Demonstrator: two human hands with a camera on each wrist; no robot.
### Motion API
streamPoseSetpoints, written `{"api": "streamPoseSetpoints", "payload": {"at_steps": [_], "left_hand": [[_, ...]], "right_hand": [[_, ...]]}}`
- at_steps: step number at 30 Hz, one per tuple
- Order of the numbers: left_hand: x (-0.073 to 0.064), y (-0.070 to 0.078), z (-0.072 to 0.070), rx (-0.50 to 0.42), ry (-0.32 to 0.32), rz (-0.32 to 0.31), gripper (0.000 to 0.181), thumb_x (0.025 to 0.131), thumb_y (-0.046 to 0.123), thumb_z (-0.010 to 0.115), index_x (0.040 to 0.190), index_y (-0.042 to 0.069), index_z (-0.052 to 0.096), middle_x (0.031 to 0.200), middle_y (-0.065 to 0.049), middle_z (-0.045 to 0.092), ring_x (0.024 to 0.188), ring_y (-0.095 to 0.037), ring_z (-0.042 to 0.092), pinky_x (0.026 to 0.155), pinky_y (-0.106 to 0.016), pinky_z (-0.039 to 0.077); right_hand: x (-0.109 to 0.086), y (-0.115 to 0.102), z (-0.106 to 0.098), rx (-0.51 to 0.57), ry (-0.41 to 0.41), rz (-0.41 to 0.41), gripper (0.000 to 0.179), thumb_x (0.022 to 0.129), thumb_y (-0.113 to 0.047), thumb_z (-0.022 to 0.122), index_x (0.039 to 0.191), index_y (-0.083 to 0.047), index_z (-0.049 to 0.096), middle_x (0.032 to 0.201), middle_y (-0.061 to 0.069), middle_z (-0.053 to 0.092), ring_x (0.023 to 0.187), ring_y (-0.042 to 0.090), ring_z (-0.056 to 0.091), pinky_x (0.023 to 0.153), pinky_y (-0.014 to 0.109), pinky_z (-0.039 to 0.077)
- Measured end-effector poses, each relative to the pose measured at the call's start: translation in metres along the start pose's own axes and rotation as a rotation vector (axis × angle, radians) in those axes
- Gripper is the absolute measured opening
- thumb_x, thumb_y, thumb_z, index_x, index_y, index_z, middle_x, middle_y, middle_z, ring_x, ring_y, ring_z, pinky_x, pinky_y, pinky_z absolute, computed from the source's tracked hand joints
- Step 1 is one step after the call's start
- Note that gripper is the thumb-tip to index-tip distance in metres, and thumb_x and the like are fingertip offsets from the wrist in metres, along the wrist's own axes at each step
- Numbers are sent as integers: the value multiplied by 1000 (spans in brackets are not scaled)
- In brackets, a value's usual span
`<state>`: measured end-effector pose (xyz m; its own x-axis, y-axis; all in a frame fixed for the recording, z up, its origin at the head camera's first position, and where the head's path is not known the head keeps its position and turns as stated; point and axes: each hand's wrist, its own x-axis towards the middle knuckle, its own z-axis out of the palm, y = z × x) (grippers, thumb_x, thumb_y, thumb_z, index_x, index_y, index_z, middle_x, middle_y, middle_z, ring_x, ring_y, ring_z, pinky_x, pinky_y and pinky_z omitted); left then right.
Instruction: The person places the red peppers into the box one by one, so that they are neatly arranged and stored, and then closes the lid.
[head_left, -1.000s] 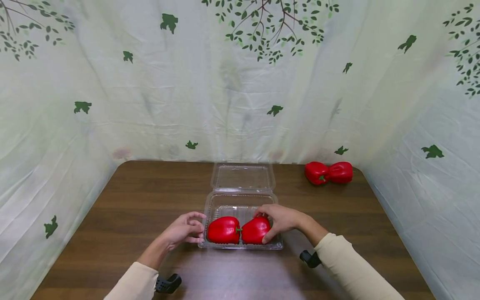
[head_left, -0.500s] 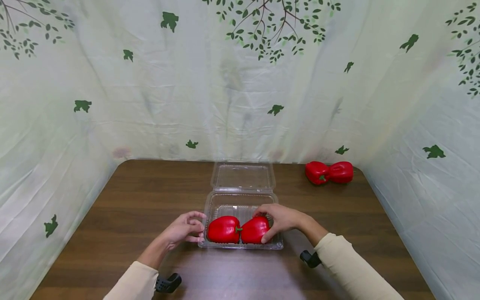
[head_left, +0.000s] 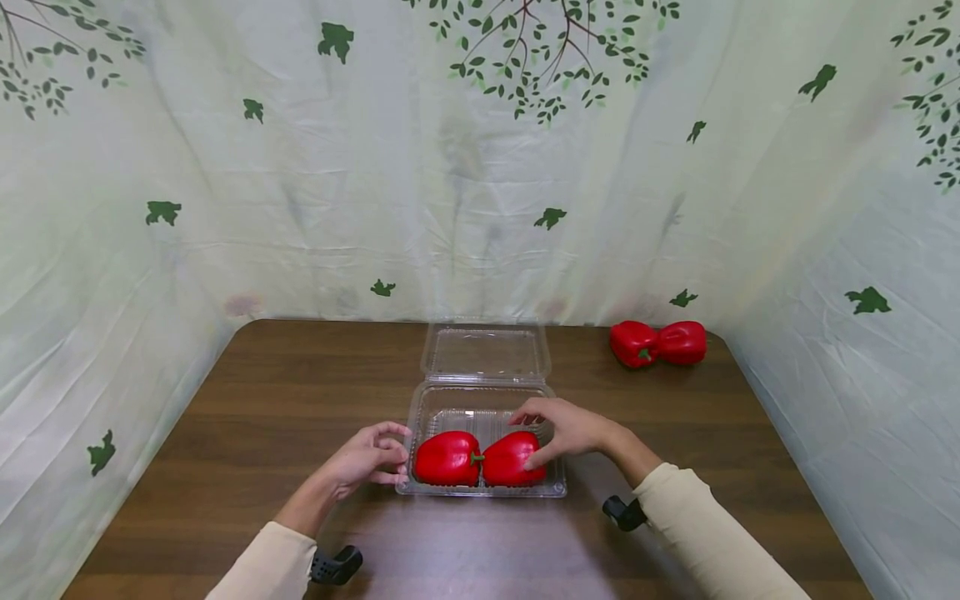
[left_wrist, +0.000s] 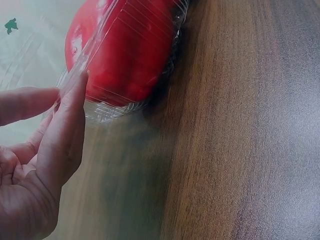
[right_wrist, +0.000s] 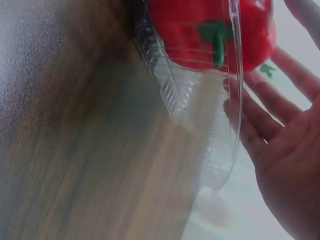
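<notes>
Two red bell peppers lie side by side in the front of a clear plastic clamshell container (head_left: 480, 492): the left bell pepper (head_left: 447, 458) and the right bell pepper (head_left: 510, 460). My left hand (head_left: 367, 458) holds the container's left rim, pinched between thumb and finger in the left wrist view. My right hand (head_left: 573, 429) is spread loosely over the right pepper, thumb near its right side, fingers raised behind it. In the right wrist view its fingers (right_wrist: 277, 102) reach past the container wall, beside a pepper with a green stem (right_wrist: 219, 45).
The container's lid (head_left: 486, 353) lies folded back behind the tray. Two more red bell peppers (head_left: 658, 343) sit together at the table's back right corner. A brown wooden table (head_left: 300, 375) bears everything, with a leaf-patterned curtain (head_left: 480, 183) behind and at both sides.
My right hand has loosened from the right pepper, its fingers lifting slightly up and away. The peppers, the container and my left hand stay in place.
</notes>
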<state>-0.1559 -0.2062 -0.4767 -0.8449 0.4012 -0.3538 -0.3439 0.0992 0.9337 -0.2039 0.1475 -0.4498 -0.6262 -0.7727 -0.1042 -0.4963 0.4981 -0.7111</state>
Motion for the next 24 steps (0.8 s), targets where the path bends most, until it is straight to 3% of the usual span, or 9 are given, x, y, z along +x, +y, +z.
{"api": "streamPoseSetpoints", "payload": {"at_steps": [5, 9, 13, 18, 24], "left_hand": [[-1, 1, 1, 0, 1, 1, 43, 93, -2, 55, 129, -11, 33, 85, -8, 60, 72, -18, 61, 72, -36, 59], [-1, 2, 2, -1, 5, -5, 42, 93, -2, 54, 129, -11, 33, 85, -9, 59, 73, -18, 60, 72, -36, 59], [-1, 3, 3, 3, 12, -12, 42, 93, -2, 54, 128, -11, 33, 85, -9, 59, 73, -18, 60, 73, -36, 59], [-2, 4, 3, 11, 22, -22, 41, 93, -1, 56, 127, -10, 34, 85, -10, 59, 73, -19, 60, 73, -37, 59], [-1, 5, 1, 9, 9, -31, 40, 94, -1, 54, 128, -10, 34, 84, -10, 59, 73, -20, 61, 73, -37, 59]], "right_hand": [[-4, 11, -8, 49, 108, -57, 55, 79, -28, 78, 122, -2, 57, 118, 17, 60, 108, 37, 56, 93, 52, 48], [-10, 26, -17, 73, 259, -55, 50, 80, -26, 78, 120, -3, 58, 115, 17, 61, 104, 35, 58, 89, 49, 52], [-18, 40, -28, 62, 442, 41, 49, 81, -25, 78, 120, -4, 58, 116, 14, 61, 104, 31, 59, 90, 47, 51], [-30, 60, -43, 71, 655, 193, 53, 81, -23, 79, 124, -3, 56, 121, 16, 58, 110, 38, 55, 95, 52, 46], [-43, 86, -57, 88, 838, 359, 63, 82, -28, 77, 131, -1, 48, 131, 20, 49, 118, 40, 45, 98, 56, 42]]}}
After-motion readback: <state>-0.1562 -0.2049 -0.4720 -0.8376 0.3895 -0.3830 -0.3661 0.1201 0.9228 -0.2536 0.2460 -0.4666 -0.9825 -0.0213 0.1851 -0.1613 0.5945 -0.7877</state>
